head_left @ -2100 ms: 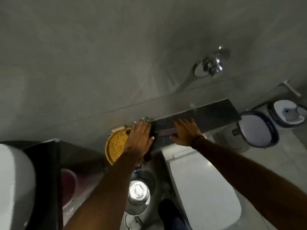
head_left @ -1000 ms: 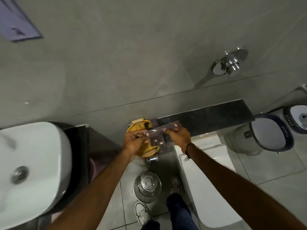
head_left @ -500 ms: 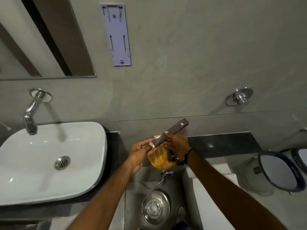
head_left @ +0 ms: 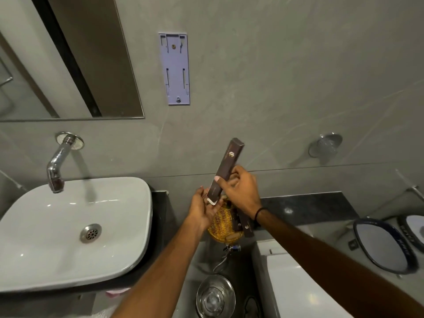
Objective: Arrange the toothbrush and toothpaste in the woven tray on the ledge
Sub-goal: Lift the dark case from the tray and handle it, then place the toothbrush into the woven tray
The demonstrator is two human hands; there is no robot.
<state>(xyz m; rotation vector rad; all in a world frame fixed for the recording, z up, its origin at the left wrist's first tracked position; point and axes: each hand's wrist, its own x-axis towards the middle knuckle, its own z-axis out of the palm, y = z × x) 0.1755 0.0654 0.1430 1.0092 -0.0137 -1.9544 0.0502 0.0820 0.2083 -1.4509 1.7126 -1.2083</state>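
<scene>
My right hand [head_left: 241,191] grips a long dark brown box [head_left: 227,166], tilted steeply with its top end toward the wall. The box's lower white end rests against the palm of my left hand [head_left: 203,208], whose fingers are spread. Below both hands, a yellow woven tray [head_left: 223,226] sits at the left end of the dark stone ledge [head_left: 307,208]. Two more dark brown boxes [head_left: 243,224] lie in the tray, partly hidden by my right wrist. Whether they hold the toothbrush or toothpaste is not visible.
A white basin [head_left: 68,228] with a chrome tap [head_left: 57,161] stands left. A white toilet lid [head_left: 298,288] is below the ledge, a steel bin lid [head_left: 215,297] on the floor, blue-rimmed buckets [head_left: 383,244] at right. On the wall hang a mirror [head_left: 68,58] and bracket [head_left: 175,68].
The view has swung up from the ledge to the wall. The box was lifted off the ledge and tilted from nearly flat to steep above the tray.
</scene>
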